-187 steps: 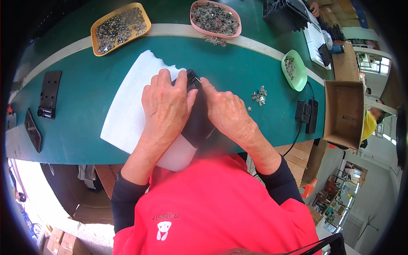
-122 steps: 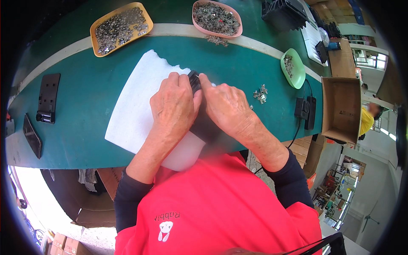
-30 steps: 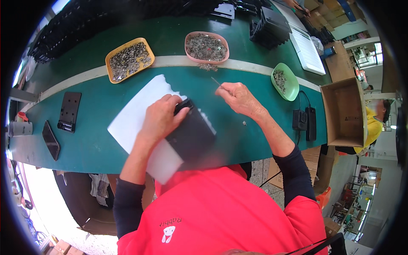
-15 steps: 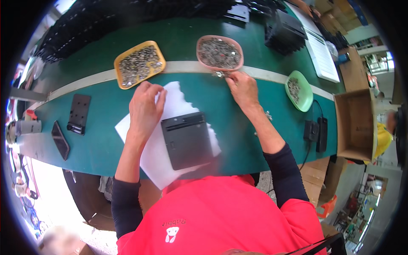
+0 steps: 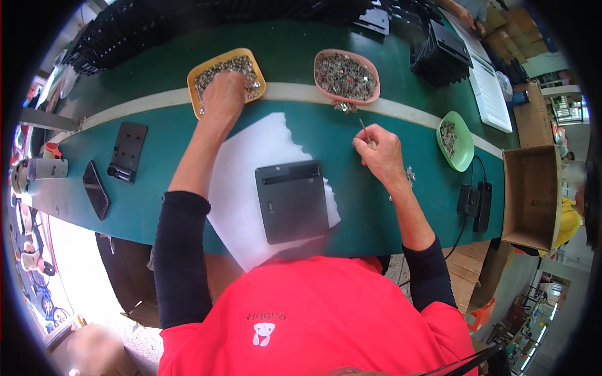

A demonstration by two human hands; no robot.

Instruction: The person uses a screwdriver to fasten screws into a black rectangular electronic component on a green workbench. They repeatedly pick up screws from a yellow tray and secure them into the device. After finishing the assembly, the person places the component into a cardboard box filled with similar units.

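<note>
At a green worktable [image 5: 364, 213], as seen from the head camera, a person's left hand [image 5: 226, 97] is being held inside a yellow tray [image 5: 192, 88] of small shiny parts. Its fingers are being pointed down among the pieces and are being partly hidden by the back of the hand; whether anything is being gripped cannot be told.

To the right, a thin rod [image 5: 364, 130] is being pinched between the thumb and curled fingers of the right hand [image 5: 382, 150], its tip being pointed up toward a pink tray [image 5: 360, 101] heaped with metal bits. Between the two forearms, a flat black panel [image 5: 293, 210], untouched by either hand, is being supported by a white sheet [image 5: 232, 182] with a jagged edge.

Loose metal clips [image 5: 410, 175] are being seen just beside the right wrist. More metal pieces are being held by a green bowl [image 5: 464, 147] farther right, above black power adapters [image 5: 483, 207] and an open brown box [image 5: 520, 194].

On the left, a black plate [image 5: 128, 150] and a dark slab [image 5: 96, 190] are lying near each other. At the upper right, another person's hand [image 5: 464, 16] is being glimpsed beyond a stack of black parts [image 5: 440, 53].
</note>
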